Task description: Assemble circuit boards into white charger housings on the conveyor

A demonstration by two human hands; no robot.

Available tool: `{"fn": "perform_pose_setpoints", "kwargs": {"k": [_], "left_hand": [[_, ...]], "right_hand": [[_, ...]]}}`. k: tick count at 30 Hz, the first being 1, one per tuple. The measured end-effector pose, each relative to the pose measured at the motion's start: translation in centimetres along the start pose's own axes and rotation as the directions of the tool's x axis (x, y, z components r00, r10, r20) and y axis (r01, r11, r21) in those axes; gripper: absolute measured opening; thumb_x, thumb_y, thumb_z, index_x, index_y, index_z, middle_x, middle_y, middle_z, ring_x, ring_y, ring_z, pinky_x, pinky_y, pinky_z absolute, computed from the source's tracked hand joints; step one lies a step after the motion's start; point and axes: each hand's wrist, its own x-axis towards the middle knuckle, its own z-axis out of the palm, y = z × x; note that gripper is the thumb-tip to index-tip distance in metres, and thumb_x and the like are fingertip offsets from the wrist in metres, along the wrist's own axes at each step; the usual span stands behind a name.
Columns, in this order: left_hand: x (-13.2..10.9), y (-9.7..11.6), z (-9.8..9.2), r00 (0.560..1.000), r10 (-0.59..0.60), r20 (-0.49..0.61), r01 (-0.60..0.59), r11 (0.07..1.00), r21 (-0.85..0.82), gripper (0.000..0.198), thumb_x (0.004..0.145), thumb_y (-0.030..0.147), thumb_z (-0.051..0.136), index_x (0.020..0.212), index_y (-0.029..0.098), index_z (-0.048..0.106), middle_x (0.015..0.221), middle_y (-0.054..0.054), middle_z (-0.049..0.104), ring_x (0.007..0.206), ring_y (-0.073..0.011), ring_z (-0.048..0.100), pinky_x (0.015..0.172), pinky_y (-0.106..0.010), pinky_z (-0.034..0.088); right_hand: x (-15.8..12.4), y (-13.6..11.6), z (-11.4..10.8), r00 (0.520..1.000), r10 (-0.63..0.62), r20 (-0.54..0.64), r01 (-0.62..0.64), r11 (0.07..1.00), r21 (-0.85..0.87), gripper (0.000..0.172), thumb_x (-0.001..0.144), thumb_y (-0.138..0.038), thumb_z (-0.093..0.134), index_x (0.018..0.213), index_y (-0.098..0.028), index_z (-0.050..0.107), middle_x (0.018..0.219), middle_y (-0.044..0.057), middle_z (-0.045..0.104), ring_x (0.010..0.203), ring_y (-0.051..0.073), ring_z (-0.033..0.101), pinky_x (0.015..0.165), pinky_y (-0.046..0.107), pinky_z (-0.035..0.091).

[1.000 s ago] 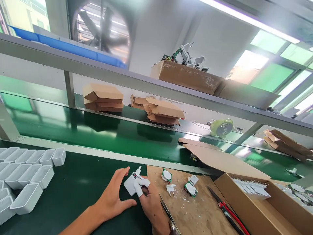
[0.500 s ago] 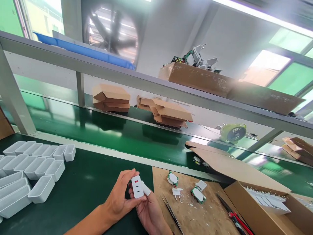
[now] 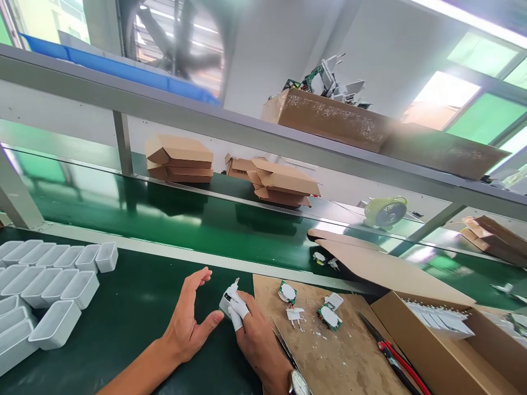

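My right hand [image 3: 257, 332], with white covers on its fingertips and a watch at the wrist, grips a white plug-in charger [image 3: 226, 302] over the green work surface. A prong sticks up at the charger's top, and the fingers hide much of its body. To the left, my left hand [image 3: 190, 318] is open, fingers raised and thumb stretched close to the charger. Right of my hands, a brown board [image 3: 304, 356] carries tweezers [image 3: 285, 344], green circuit boards [image 3: 287, 293] with white discs and a small plug piece [image 3: 295, 315].
Rows of white plastic cases [image 3: 57, 323] stand at the left. Red-handled pliers [image 3: 389, 351] lie beside an open carton [image 3: 428, 351] holding white parts. Behind runs a green conveyor belt [image 3: 197, 225], with folded cardboard boxes [image 3: 181, 159] and a shelf [image 3: 230, 123] beyond.
My left hand has let go of the charger and opened, moving left. My right hand has turned over and now grips the charger from above, its port face no longer showing. The view shifted slightly.
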Motion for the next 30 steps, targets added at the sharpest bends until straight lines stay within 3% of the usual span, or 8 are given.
{"fn": "perform_pose_setpoints", "kwargs": {"k": [5, 12, 15, 18, 20, 24, 25, 30], "left_hand": [[0.1, -0.4, -0.4, 1.000, -0.010, -0.029, 0.011, 1.000, 0.018, 0.063, 0.103, 0.058, 0.050, 0.155, 0.028, 0.030, 0.140, -0.015, 0.051, 0.124, -0.0343, 0.057, 0.106, -0.057, 0.049], [0.1, -0.7, -0.2, 0.999, 0.051, 0.008, -0.051, 0.997, 0.063, 0.052, 0.105, 0.043, 0.054, 0.152, 0.031, 0.036, 0.142, -0.013, 0.052, 0.129, -0.0335, 0.055, 0.107, -0.056, 0.050], [-0.3, -0.6, 0.4, 0.998, 0.049, 0.039, -0.052, 0.997, 0.062, 0.069, 0.096, 0.045, 0.069, 0.154, 0.030, 0.033, 0.140, -0.015, 0.053, 0.124, -0.0335, 0.060, 0.102, -0.054, 0.056], [-0.7, -0.3, 1.1, 0.992, 0.093, 0.087, -0.099, 0.993, 0.060, 0.083, 0.088, 0.043, 0.079, 0.155, 0.029, 0.033, 0.140, -0.015, 0.055, 0.124, -0.0343, 0.062, 0.102, -0.053, 0.058], [-0.9, 0.1, 1.5, 0.987, 0.135, 0.091, -0.139, 0.990, 0.039, 0.076, 0.092, 0.038, 0.075, 0.155, 0.028, 0.033, 0.136, -0.014, 0.060, 0.124, -0.0320, 0.063, 0.104, -0.050, 0.057], [-0.9, 1.0, 2.0, 0.979, 0.204, 0.005, -0.204, 0.979, 0.025, 0.071, 0.096, 0.040, 0.073, 0.155, 0.026, 0.036, 0.131, -0.013, 0.067, 0.123, -0.0298, 0.063, 0.104, -0.044, 0.058], [-0.8, 1.1, 2.0, 0.976, 0.219, -0.009, -0.218, 0.975, 0.028, 0.072, 0.095, 0.042, 0.073, 0.155, 0.025, 0.036, 0.130, -0.013, 0.068, 0.122, -0.0295, 0.064, 0.104, -0.044, 0.058], [-0.4, 1.5, 1.9, 0.969, 0.245, -0.017, -0.245, 0.969, 0.028, 0.071, 0.097, 0.044, 0.071, 0.156, 0.026, 0.034, 0.127, -0.012, 0.069, 0.116, -0.0274, 0.067, 0.101, -0.043, 0.059]], "right_hand": [[0.9, -0.3, -0.4, 0.998, 0.040, -0.051, -0.035, 0.996, 0.084, 0.053, 0.097, -0.006, 0.049, 0.147, -0.025, 0.054, 0.135, 0.014, 0.067, 0.124, 0.027, 0.066, 0.104, 0.043, 0.059], [-0.2, 0.2, 0.8, 0.983, 0.183, 0.029, -0.183, 0.938, 0.295, 0.047, 0.090, -0.005, 0.053, 0.130, -0.023, 0.070, 0.131, 0.014, 0.070, 0.119, 0.030, 0.068, 0.101, 0.047, 0.060], [-0.2, -0.3, 0.8, 0.959, 0.282, 0.031, -0.267, 0.862, 0.432, 0.038, 0.091, -0.014, 0.059, 0.126, -0.025, 0.071, 0.130, 0.012, 0.070, 0.120, 0.029, 0.067, 0.105, 0.046, 0.056], [0.2, -1.7, 0.8, 0.912, 0.405, 0.059, -0.364, 0.734, 0.573, 0.030, 0.103, -0.030, 0.052, 0.126, -0.022, 0.068, 0.118, 0.013, 0.075, 0.105, 0.027, 0.074, 0.090, 0.042, 0.063], [0.5, -2.9, 0.7, 0.866, 0.475, 0.153, -0.436, 0.572, 0.695, 0.037, 0.108, -0.040, 0.042, 0.125, -0.018, 0.066, 0.106, 0.013, 0.078, 0.090, 0.026, 0.077, 0.078, 0.040, 0.064], [1.2, -4.7, 0.0, 0.694, 0.509, 0.509, -0.493, -0.179, 0.851, 0.043, 0.096, -0.052, 0.065, 0.113, -0.013, 0.072, 0.101, 0.013, 0.079, 0.084, 0.026, 0.077, 0.080, 0.041, 0.061], [1.3, -5.0, -0.1, 0.667, 0.497, 0.555, -0.466, -0.303, 0.831, 0.043, 0.091, -0.051, 0.072, 0.110, -0.013, 0.074, 0.100, 0.013, 0.079, 0.084, 0.026, 0.077, 0.082, 0.040, 0.060], [1.8, -5.1, -0.5, 0.638, 0.512, 0.575, -0.455, -0.351, 0.818, 0.043, 0.083, -0.050, 0.081, 0.107, -0.014, 0.075, 0.097, 0.010, 0.079, 0.083, 0.025, 0.076, 0.084, 0.038, 0.059]]}}
